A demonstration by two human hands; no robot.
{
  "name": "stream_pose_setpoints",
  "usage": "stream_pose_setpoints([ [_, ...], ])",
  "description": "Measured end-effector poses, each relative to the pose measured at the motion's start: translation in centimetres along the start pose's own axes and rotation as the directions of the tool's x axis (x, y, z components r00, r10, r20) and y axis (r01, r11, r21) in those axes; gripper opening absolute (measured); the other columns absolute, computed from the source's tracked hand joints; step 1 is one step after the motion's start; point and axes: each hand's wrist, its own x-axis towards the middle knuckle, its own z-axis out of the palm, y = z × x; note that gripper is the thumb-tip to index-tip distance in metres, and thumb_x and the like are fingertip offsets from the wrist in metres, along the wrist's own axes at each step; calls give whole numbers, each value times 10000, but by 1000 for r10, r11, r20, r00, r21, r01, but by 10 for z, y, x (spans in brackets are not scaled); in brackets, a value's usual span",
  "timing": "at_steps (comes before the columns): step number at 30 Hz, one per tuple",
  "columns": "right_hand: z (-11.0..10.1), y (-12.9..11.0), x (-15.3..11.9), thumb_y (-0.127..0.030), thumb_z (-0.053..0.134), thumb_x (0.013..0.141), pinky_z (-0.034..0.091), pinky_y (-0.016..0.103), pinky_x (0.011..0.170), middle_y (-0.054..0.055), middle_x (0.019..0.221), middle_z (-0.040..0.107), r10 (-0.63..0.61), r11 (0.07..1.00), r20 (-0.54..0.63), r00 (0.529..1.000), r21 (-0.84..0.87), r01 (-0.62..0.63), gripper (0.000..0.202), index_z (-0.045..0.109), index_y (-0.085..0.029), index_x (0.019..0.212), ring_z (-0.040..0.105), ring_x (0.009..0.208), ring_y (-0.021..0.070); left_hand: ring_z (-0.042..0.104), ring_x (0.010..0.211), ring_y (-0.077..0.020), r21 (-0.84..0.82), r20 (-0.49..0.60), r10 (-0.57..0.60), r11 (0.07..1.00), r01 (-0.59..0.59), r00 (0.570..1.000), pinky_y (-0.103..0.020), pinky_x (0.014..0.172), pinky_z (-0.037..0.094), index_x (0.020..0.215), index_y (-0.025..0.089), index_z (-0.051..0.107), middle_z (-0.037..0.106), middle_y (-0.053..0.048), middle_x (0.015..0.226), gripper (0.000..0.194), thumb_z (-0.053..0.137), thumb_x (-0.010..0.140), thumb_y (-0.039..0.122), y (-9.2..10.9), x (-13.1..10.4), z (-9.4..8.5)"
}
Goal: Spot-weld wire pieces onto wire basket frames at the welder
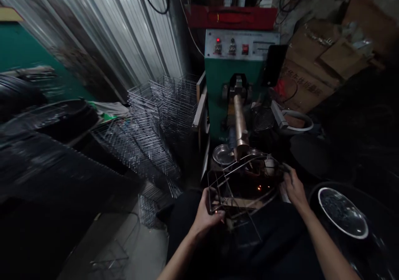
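Observation:
A thin metal wire frame point(232, 170) is held between my two hands above my lap. My left hand point(207, 213) is closed on its left end. At its right end, my right hand point(293, 186) grips the frame, its fingertips dark and partly hidden. The upper bars of the frame lie at the tip of a copper-coloured electrode arm point(240, 122), which juts from a green machine point(216, 80). Small orange sparks glow inside and below the frame. Round metal dishes point(222, 154) sit behind it.
Stacked wire racks point(162, 109) stand left of the machine. A shiny round bowl point(343, 212) is at the lower right. Cardboard boxes point(308, 76) lean at the back right, and a dark phone-like panel point(274, 65) hangs on the machine's right side.

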Motion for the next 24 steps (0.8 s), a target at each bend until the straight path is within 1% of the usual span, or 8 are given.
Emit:
stream_pose_setpoints([
  [5,-29,-34,-18,-509,468,1012,607,364,736,102,1062,763,-3,995,61,998,-102,9,497,678,-195,1334,738,803,266,711,1031,-299,-461,15,-357,827,323,934,-367,783,571,1086,265,589,649,-47,979,592,879,656,551,-24,-92,13],
  [7,-30,-50,-4,-440,495,995,604,356,744,91,996,775,-64,990,171,983,-116,85,430,733,-199,1259,742,815,271,700,1118,-324,-402,129,-455,788,465,881,-385,800,576,1125,294,616,684,-67,1085,571,875,682,546,-16,-126,0],
  [10,-12,-69,20,-322,513,969,591,357,837,79,1048,776,-138,981,363,922,-75,176,337,771,-212,1154,740,941,276,714,1097,-325,7,292,-553,817,577,780,-405,883,577,1258,271,636,709,-104,1234,732,918,623,504,24,-147,-43],
  [12,8,-79,30,-276,511,973,591,351,829,79,1004,780,-144,977,470,871,-72,200,311,774,-208,1124,742,919,271,729,1013,-316,418,239,-592,778,469,770,-397,862,596,1180,226,695,771,-87,1069,660,914,618,493,61,-133,-72],
  [14,29,-90,34,-235,504,981,584,345,826,92,982,778,-165,966,513,843,-88,242,304,769,-197,1125,740,913,272,730,986,-291,718,74,-322,674,173,944,-361,842,603,1114,222,725,783,-71,1012,468,780,768,532,96,-100,-85],
  [15,37,-95,35,-217,498,986,573,342,845,101,1009,774,-192,957,511,838,-93,276,304,767,-195,1126,734,946,274,731,986,-286,817,93,-157,577,15,983,-361,858,601,1129,204,725,783,-85,1031,437,705,833,525,111,-77,-83],
  [19,52,-109,35,-223,471,1028,517,315,929,109,1116,752,-294,908,510,808,-115,403,300,755,-215,1123,698,1066,266,730,1064,-273,951,274,180,97,-294,945,-375,957,578,1387,147,592,741,-152,1216,500,571,961,408,136,21,-37],
  [24,50,-118,29,-255,446,1060,486,289,945,80,1193,732,-186,870,532,826,-302,390,302,717,-264,1192,668,1141,253,763,945,-233,916,393,141,28,-401,909,-302,848,591,1237,211,707,787,-105,1069,308,568,965,252,114,83,18],
])
